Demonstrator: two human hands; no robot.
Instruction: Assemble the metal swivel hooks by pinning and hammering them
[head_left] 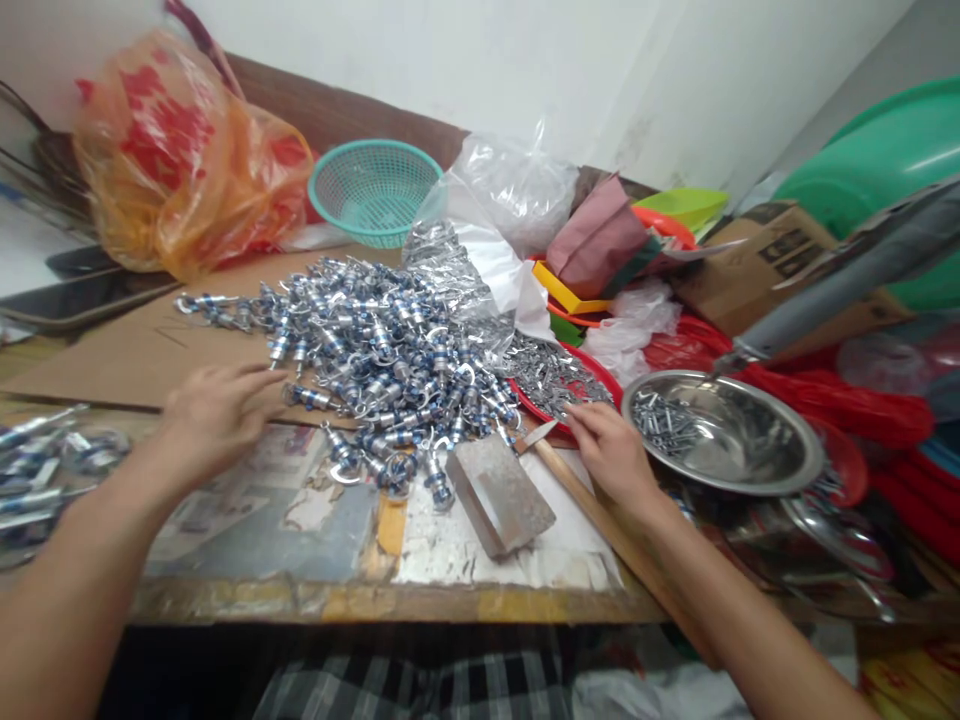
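A big heap of silver-and-blue metal hook fittings [382, 345] covers the middle of the bench. My left hand [217, 425] is at the heap's left edge, fingers stretched out with nothing in them, close to one loose fitting. My right hand [615, 460] is at the near rim of a red tray [611, 380] of small grey metal pieces [551, 375]. Its thumb and fingers are pinched together; what they hold, if anything, is too small to name. Beside it lies a hammer [577, 490] with a wooden handle. A metal block [502, 495] sits before the heap.
A steel bowl [772, 440] with metal pins stands at right, below a grey bar [832, 265]. More fittings [52, 465] lie at far left. Behind are a turquoise basket [375, 190], an orange plastic bag [180, 160], clear bags [517, 180] and a cardboard box [772, 270].
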